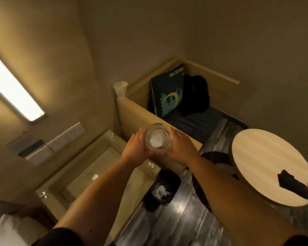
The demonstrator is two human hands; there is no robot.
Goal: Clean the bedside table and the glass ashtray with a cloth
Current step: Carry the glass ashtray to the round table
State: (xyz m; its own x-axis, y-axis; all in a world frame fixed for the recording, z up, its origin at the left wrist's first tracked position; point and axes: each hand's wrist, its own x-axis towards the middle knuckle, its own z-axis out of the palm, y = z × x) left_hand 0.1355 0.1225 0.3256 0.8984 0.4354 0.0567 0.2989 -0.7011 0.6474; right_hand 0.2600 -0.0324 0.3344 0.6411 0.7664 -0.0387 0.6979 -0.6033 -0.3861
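I hold the round glass ashtray (158, 137) up in the air between both hands, above the wooden partition. My left hand (136, 148) grips its left side and my right hand (180, 148) grips its right side. Something white, maybe a cloth or tissue, shows inside the ashtray's bowl. The bedside table (78, 180), with a pale glass-like top, lies below and to the left of my left arm. A dark cloth (293, 185) lies on the round wooden table (267, 157) at the right.
A black waste bin (163, 188) with white paper in it stands on the dark floor between the tables. A paper cup (121, 89) sits on the wooden partition's corner. Behind it are a dark bag (194, 95) and a blue printed bag (169, 91). Wall switches (66, 137) and a lit lamp (12, 86) are at the left.
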